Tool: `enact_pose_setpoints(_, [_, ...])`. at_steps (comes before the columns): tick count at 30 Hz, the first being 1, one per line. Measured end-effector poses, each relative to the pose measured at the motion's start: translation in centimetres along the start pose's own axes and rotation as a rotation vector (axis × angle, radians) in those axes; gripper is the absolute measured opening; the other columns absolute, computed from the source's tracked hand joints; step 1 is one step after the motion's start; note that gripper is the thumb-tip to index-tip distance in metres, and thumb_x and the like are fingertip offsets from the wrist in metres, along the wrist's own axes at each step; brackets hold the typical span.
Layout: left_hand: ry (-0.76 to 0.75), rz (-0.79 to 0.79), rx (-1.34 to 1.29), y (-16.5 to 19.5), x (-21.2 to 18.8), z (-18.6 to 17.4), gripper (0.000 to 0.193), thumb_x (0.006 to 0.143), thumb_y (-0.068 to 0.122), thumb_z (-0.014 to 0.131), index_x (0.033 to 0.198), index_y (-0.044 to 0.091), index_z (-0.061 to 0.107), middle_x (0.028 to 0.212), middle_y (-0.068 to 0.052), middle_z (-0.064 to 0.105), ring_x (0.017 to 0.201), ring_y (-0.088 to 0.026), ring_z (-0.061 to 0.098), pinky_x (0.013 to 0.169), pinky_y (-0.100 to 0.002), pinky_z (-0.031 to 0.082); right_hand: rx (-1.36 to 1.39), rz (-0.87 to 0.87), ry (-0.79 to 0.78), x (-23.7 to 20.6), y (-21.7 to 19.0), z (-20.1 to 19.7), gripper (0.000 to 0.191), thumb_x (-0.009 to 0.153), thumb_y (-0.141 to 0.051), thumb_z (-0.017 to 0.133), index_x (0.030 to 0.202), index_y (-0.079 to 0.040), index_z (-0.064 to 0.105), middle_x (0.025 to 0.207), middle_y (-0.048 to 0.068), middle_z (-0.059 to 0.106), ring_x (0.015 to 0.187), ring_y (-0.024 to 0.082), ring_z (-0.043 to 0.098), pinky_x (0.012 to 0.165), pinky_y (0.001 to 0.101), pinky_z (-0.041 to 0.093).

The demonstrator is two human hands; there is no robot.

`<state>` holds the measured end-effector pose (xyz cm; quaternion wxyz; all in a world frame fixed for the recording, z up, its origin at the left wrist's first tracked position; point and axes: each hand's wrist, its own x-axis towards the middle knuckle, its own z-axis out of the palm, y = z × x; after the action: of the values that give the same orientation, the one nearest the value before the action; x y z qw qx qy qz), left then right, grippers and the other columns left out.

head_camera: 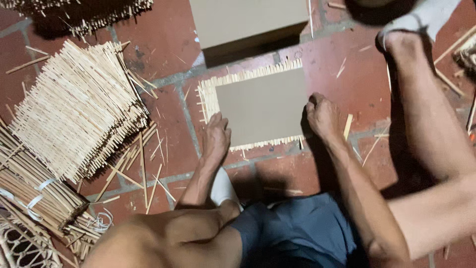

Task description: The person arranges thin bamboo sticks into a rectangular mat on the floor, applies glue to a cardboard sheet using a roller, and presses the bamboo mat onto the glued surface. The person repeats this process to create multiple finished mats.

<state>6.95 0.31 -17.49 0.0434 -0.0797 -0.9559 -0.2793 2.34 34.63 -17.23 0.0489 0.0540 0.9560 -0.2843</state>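
A flat tan board [263,106] lies on a mat of pale bamboo sticks [208,101] on the red tiled floor. My left hand [216,136] presses down on the board's near left corner, fingers together. At the board's right edge my right hand [323,116] rests in a closed fist, and I cannot tell whether it holds anything. A short loose stick [348,126] lies just right of that hand.
A tall stack of woven stick mats [79,106] sits at the left, with bundled sticks [34,191] tied by white strips below it. A brown box [248,22] stands behind the board. My legs [426,124] frame the right side. Loose sticks [144,168] litter the tiles.
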Motion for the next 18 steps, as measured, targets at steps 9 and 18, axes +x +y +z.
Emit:
enact_pose_setpoints(9, [-0.109, -0.106, 0.242, 1.7, -0.8, 0.7, 0.039, 0.086, 0.013, 0.066, 0.125, 0.013, 0.07, 0.142, -0.019, 0.056, 0.13, -0.04, 0.048, 0.097, -0.061, 0.041, 0.729, 0.528, -0.233, 3.5, 2.2, 0.8, 0.017, 0.083, -0.009, 0.083, 0.091, 0.001, 0.072, 0.08, 0.01, 0.071, 0.066, 0.018, 0.06, 0.058, 0.0346, 0.047])
enact_pose_setpoints(18, [-0.118, -0.119, 0.269, 1.4, -0.8, 1.5, 0.035, 0.086, 0.013, 0.066, 0.121, 0.015, 0.07, 0.143, -0.018, 0.055, 0.13, -0.039, 0.048, 0.096, -0.064, 0.04, 0.807, 0.515, -0.365, 4.2, 0.3, -1.6, 0.017, 0.086, -0.006, 0.077, 0.101, 0.001, 0.074, 0.091, 0.011, 0.078, 0.076, 0.017, 0.073, 0.073, 0.0324, 0.062])
